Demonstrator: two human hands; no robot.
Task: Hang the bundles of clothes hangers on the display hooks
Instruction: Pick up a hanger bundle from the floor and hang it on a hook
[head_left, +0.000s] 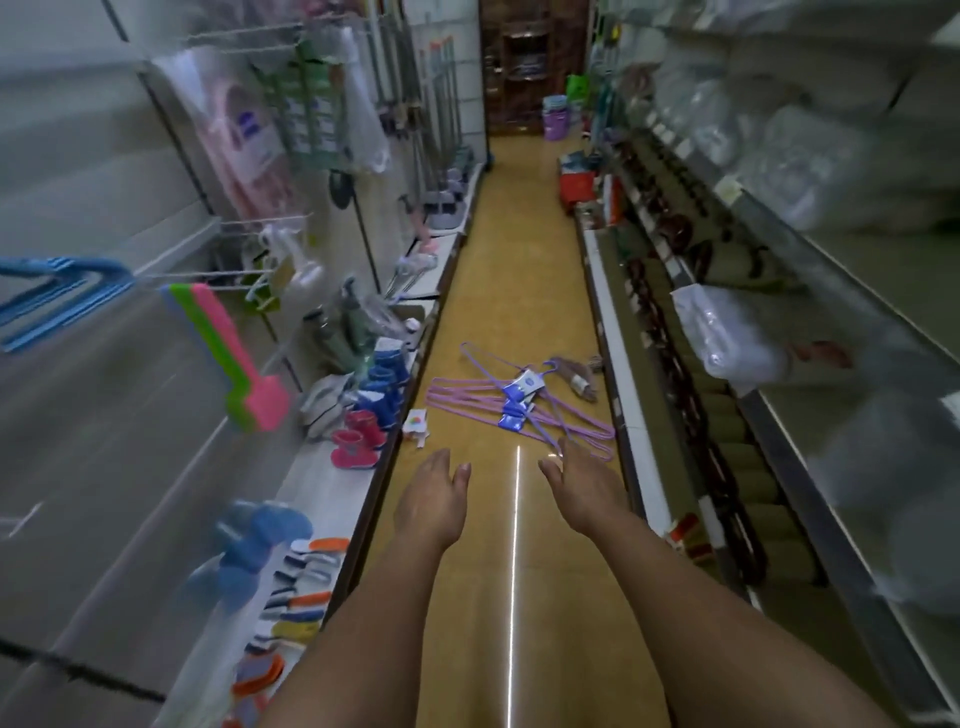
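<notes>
A narrow shop aisle with a yellow floor (498, 249) is seen from above. Both arms are extended forward and down over the floor. The left hand (434, 499) is held with fingers relaxed and slightly spread, and nothing is gripped by it. The right hand (582, 486) is likewise held with loose fingers, empty; its fingertips (563, 447) are located just beside the near end of the purple hanger bundles (519, 405), and contact cannot be confirmed.

The purple hanger bundles are laid flat on the floor, ahead of the hands and toward the right side of the aisle. Blue-and-white labels (517, 402) are fixed around their necks. A brownish bundle (576, 371) is positioned just beyond them, close to the right shelving base. A small white card with a coloured print (415, 423) is lying on the floor to the left of the hangers.

On the left wall, white display hooks (244, 273) are mounted; a set of blue hangers (57, 296) and a pink-and-green plastic item (228, 353) are suspended there. Small pink boots (356, 441) and blue boots (384, 379) are stood on the lower left shelf. Wrapped goods (737, 338) are stacked on the right shelving.
</notes>
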